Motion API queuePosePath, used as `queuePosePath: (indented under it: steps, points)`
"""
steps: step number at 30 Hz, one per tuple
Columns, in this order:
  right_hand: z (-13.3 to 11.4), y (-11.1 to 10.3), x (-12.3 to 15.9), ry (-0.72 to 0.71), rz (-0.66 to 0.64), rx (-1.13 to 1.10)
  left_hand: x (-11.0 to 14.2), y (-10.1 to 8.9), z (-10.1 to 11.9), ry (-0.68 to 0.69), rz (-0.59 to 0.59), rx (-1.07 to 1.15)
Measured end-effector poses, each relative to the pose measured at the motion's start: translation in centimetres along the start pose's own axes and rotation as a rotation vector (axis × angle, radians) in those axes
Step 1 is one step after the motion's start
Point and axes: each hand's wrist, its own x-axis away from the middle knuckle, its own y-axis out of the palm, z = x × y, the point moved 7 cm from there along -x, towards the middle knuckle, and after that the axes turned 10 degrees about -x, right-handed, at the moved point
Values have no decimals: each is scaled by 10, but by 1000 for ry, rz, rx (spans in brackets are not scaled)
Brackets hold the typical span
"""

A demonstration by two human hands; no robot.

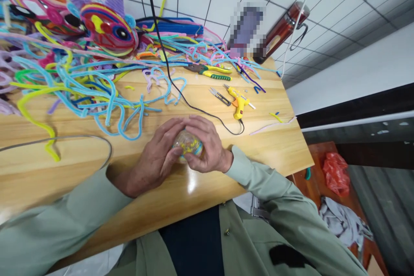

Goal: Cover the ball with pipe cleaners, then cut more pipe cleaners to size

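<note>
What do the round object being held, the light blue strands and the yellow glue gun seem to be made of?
The round object looks like clear, glossy plastic, yellow and blue showing through, though glass is possible. The light blue strands seem matte, fuzzy fibre, perhaps over wire, given their soft edges and curling loops. The yellow glue gun is probably smooth moulded plastic, its body evenly coloured.

1 head view faces the table (271, 151) (from above).
</note>
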Motion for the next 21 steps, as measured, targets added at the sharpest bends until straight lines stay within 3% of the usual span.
queuePosePath:
  steps: [7, 13, 21]
  points:
    - [-4, -1, -1, 24, -4, -57, 2, -5, -1, -83, -4, 49]
    - [2, 3, 6, 70, -15, -79, 2, 0, 3, -23, -5, 42]
    - [6, 3, 12, 136, -78, -45, 2, 2, 2, -43, 21, 20]
